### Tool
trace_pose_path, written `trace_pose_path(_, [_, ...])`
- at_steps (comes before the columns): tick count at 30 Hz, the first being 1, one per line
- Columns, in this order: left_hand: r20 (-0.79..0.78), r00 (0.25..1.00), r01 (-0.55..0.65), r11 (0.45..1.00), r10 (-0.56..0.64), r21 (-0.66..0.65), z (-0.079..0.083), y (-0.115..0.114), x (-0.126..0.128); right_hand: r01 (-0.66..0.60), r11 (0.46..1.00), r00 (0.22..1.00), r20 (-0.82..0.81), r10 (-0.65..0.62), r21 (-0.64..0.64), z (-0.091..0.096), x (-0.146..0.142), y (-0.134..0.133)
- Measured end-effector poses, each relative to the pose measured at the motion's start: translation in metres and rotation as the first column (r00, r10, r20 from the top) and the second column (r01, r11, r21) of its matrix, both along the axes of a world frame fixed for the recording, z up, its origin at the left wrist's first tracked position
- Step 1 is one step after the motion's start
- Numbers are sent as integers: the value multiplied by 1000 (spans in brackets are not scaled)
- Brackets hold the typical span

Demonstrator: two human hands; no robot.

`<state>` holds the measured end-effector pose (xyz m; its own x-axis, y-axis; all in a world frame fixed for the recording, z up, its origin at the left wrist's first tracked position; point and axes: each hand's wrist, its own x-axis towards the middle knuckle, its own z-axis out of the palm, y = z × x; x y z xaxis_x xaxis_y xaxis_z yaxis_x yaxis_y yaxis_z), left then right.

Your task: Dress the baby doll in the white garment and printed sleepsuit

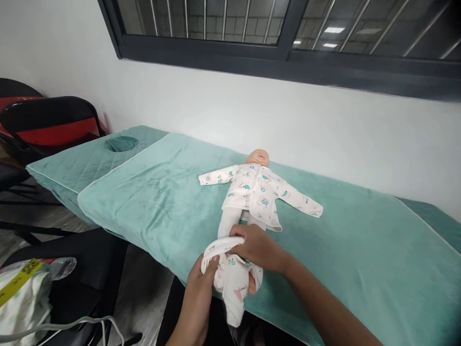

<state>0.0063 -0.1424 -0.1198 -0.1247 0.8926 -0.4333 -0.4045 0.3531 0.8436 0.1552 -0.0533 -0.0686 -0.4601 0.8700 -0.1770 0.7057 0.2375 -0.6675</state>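
"Hands first?"

"Both closed on cloth. The left hand [200, 283] pinched the left side of a bunched white printed garment [234, 281], thumb on top, the other fingers mostly hidden underneath. The right hand [255, 245] gripped its far edge; fingertips tucked out of sight in the folds."

"Where was the garment?"

"Near edge of the green-covered bed [158, 192], around the near end of the doll's legs. Too crumpled to tell how far the legs went in."

"And the doll [258, 157]?"

"On its back, head far, legs near, in a printed jacket [248, 185] with both sleeves spread. Jacket hem and right hand covered part of the right leg. A skin-coloured bit [252, 283] showed right of the garment, probably a foot, mostly covered."

"Anything cut off?"

"Both forearms, at the near side. The window [205, 45], at the far side. On the near-left chair [97, 259], a bag [29, 305] ran out of view; its yellow label [20, 281] wasn't legible."
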Motion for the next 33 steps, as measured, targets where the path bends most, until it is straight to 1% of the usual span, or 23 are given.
trace_pose_path(2, [5,997,77,996,-77,41,4,10,-4,35,999,996,-87,-38,-36,2,4,-2])
trace_pose_path(3, [-21,994,112,991,-110,73,4,16,-7,49,998,991,-124,-55,-51,3,6,-3])
trace_pose_path(5, [-124,977,194,969,-176,152,4,30,-13,68,995,979,-188,-82,-77,4,9,-4])
trace_pose_path(8, [-286,930,309,913,-231,268,1,54,-21,117,989,961,-240,-135,-88,4,12,-6])
trace_pose_path(10, [-373,899,360,873,-230,329,-2,72,-24,156,985,953,-249,-171,-78,3,12,-7])
trace_pose_path(12, [-465,863,387,851,-199,354,-5,90,-25,163,984,948,-265,-176,-71,2,13,-7])
trace_pose_path(15, [-551,817,411,841,-169,352,-6,114,-24,108,992,944,-307,-123,-65,4,18,-4])
trace_pose_path(18, [-535,814,467,804,-227,369,-4,126,-24,65,998,961,-268,-67,-15,10,27,4])
trace_pose_path(20, [-506,815,500,782,-282,371,-1,128,-27,81,995,983,-168,-70,58,15,32,11])
trace_pose_path(23, [-407,843,500,794,-353,347,2,132,-32,117,975,993,-7,-118,189,16,31,20])
trace_pose_path(26, [-190,905,426,821,-381,381,5,143,-34,149,934,981,67,-180,324,6,23,24])
trace_pose_path(28, [-14,930,342,851,-367,398,6,153,-32,147,907,981,60,-185,395,-2,18,22])
trace_pose_path(29, [45,933,314,866,-358,390,5,157,-31,144,901,984,37,-174,410,-5,16,19])
trace_pose_path(30, [68,933,305,875,-355,376,5,160,-28,139,904,988,5,-154,405,-7,16,16])
trace_pose_path(31, [52,935,311,879,-352,362,5,162,-26,137,913,990,-34,-135,383,-7,17,14])
trace_pose_path(33, [-78,940,338,871,-333,356,6,165,-20,143,937,986,-125,-108,318,-5,21,9])
